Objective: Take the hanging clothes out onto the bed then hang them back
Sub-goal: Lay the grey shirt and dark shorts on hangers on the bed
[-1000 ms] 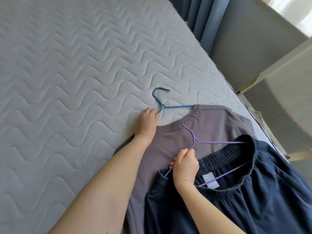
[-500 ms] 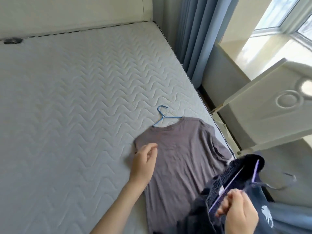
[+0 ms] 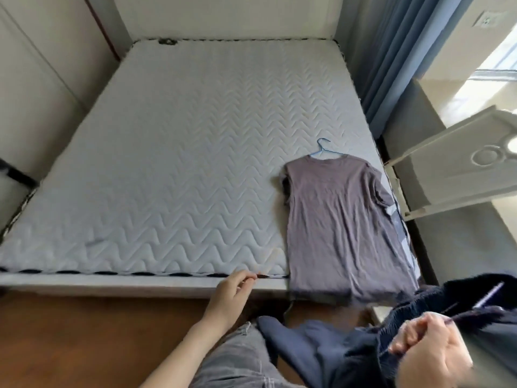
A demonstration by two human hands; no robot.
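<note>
A grey-purple T-shirt [image 3: 341, 219] lies flat on the right side of the bed [image 3: 167, 177], still on its blue hanger [image 3: 321, 148], whose hook sticks out past the collar. My right hand [image 3: 428, 348] at the lower right is closed on a purple hanger [image 3: 486, 298] that carries dark navy trousers [image 3: 335, 351], lifted off the bed and hanging over the floor. My left hand [image 3: 232, 295] hovers empty in front of the mattress's near edge, fingers loosely curled and apart.
A white cabinet door [image 3: 458, 169] stands ajar to the right of the bed. Blue curtains [image 3: 391, 51] hang at the back right. Brown wooden floor [image 3: 84, 331] runs in front of the bed. My grey-trousered leg [image 3: 240, 359] is at the bottom.
My right hand has lifted the navy trousers on the purple hanger off the bed. My left hand let go of the shirt and drew back. The view has pulled back from the bed.
</note>
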